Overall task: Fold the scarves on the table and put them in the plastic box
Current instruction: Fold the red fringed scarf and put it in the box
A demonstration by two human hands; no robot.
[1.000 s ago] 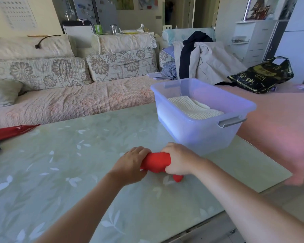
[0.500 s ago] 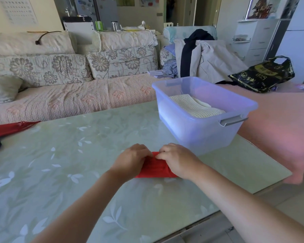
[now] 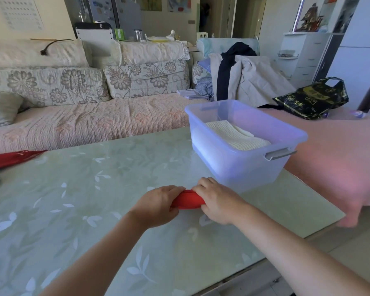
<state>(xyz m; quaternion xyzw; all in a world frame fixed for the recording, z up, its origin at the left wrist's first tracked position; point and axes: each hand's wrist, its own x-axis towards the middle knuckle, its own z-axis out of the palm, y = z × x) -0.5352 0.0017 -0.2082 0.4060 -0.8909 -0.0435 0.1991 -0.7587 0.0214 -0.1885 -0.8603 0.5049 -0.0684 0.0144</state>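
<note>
Folding step, head view. The red scarf (image 3: 187,202) is gathered into a short, thick bundle on the near-right part of the table (image 3: 94,210), just in front of the plastic box (image 3: 233,169) and not touching it. The left hand (image 3: 158,207) holds the bundle's left end and the right hand (image 3: 218,205) its right end. The fingers of both hands are curled over the cloth, so only a narrow middle band shows between them. The bundle looks rounded rather than flat. To do this step well, the layers probably need pressing down against the table and the loose ends tucking under, so that nothing springs open. Both hands should then keep their hold while the bundle is lifted over the box's near wall. The box is translucent and open-topped, with a grey handle (image 3: 280,153) on its right end. It holds one folded cream scarf (image 3: 235,135), which lies flat towards the left side. The space on the right side appears free, and the red bundle would likely fit there or on top of the cream scarf. At the table's far left edge lies another red cloth (image 3: 11,158), possibly a further scarf to be folded.
</note>
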